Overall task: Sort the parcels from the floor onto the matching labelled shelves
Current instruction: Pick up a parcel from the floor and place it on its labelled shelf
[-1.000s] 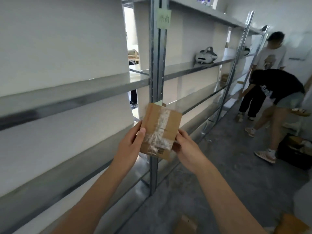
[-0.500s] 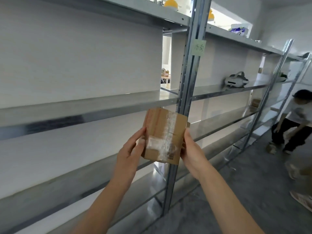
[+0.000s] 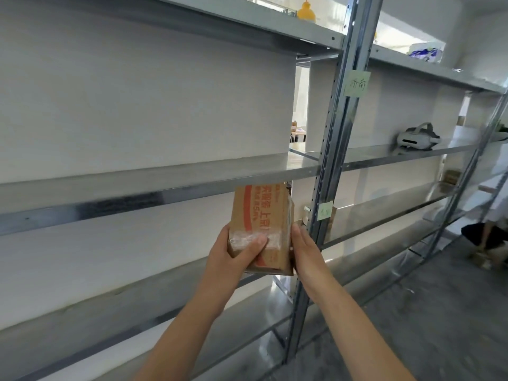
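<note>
A small brown cardboard parcel [image 3: 259, 215] with red print and clear tape is held upright in front of the metal shelving. My left hand [image 3: 233, 251] grips its lower left side, thumb across the taped face. My right hand [image 3: 305, 248] presses flat against its right edge. Behind it runs a bare steel shelf [image 3: 137, 185] at chest height. The upright post [image 3: 334, 149] just right of the parcel carries a green handwritten label [image 3: 356, 84] high up and a smaller green label [image 3: 325, 210] level with the parcel.
A white headset [image 3: 416, 137] lies on the shelf in the right bay. A yellow object [image 3: 306, 11] and a blue-and-white bag [image 3: 424, 52] sit on the top shelf. A crouching person [image 3: 486, 237] is at the far right on the grey floor [image 3: 412, 325].
I have turned the parcel so its red-printed face shows instead of the taped side. The view has tilted up and left, and the people at the right have mostly left the frame.
</note>
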Tool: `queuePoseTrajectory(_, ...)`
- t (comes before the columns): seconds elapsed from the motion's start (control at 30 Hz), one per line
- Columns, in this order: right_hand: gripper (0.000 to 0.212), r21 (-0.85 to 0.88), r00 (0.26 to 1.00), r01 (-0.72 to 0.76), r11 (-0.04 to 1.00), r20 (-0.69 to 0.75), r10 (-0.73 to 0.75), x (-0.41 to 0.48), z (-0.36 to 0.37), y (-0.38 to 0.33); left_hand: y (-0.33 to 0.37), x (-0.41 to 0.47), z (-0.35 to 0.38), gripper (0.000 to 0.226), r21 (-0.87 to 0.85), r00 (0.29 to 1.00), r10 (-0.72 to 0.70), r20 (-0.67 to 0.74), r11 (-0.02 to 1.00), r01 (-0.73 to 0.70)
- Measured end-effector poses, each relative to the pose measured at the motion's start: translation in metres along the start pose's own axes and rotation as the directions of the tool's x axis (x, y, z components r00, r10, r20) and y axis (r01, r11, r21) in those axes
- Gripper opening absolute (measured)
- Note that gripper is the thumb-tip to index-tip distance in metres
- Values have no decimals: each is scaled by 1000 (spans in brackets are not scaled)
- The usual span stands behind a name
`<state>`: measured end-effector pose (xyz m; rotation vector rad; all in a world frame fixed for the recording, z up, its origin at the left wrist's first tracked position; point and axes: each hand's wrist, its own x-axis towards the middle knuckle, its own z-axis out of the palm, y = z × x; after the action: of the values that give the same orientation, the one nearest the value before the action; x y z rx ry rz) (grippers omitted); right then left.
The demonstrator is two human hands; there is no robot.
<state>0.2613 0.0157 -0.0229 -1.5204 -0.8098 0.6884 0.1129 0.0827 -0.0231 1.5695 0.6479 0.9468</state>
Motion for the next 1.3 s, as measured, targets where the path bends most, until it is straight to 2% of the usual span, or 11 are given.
queuePoseTrajectory(0.07, 35, -76, 998, 53, 996, -27, -55, 1, 3, -3, -2, 0, -1, 55, 33, 999, 22, -22, 999, -22)
queuePoseTrajectory(0.2, 39, -158, 994, 106, 982, -1, -108, -2, 9, -2, -8, 2, -1, 60, 28, 995, 24, -101, 999, -22)
queuePoseTrajectory(0.27, 39, -181, 993, 116, 977, -10, -120, -4, 12, 1, -11, 2, 1, 55, 24, 994, 32, -108, 999, -30)
queuePoseTrajectory(0.33, 36, -151, 995, 93, 984, -24, -98, -6, 14, -2, -10, 1, 1, 40, -17, 993, 28, -111, 999, -30)
queuePoseTrajectory(0.43, 30, -89, 997, 34, 995, -63, -40, -12, 12, -13, -9, 2, -1, 44, -72, 991, 19, -134, 997, -29)
queuePoseTrajectory(0.57, 41, -38, 998, -9, 999, -65, 7, -17, 7, -20, -3, 6, -1, 34, -98, 987, 45, -155, 993, -61)
queuePoseTrajectory(0.67, 46, -74, 999, -2, 997, -53, -2, -19, 4, -24, -2, 6, 2, 28, -126, 983, 44, -178, 990, -67)
queuePoseTrajectory(0.8, 42, -72, 1000, 12, 997, 18, -10, -18, -5, -20, -3, 8, 4, 30, -105, 989, 24, -144, 994, -40)
queuePoseTrajectory(1.0, 36, -13, 997, 68, 998, 40, -68, -17, -14, -16, -7, 7, -3, 39, -19, 998, -9, -56, 1000, 8)
queuePoseTrajectory(1.13, 33, -6, 999, 46, 999, -19, -46, -16, -15, -19, -3, 7, -5, 35, 4, 996, -29, -79, 1000, 30)
queuePoseTrajectory(1.3, 26, 36, 995, 66, 997, -74, -64, -15, -9, -21, 0, 7, -3, 34, -54, 987, -60, -148, 997, 53)
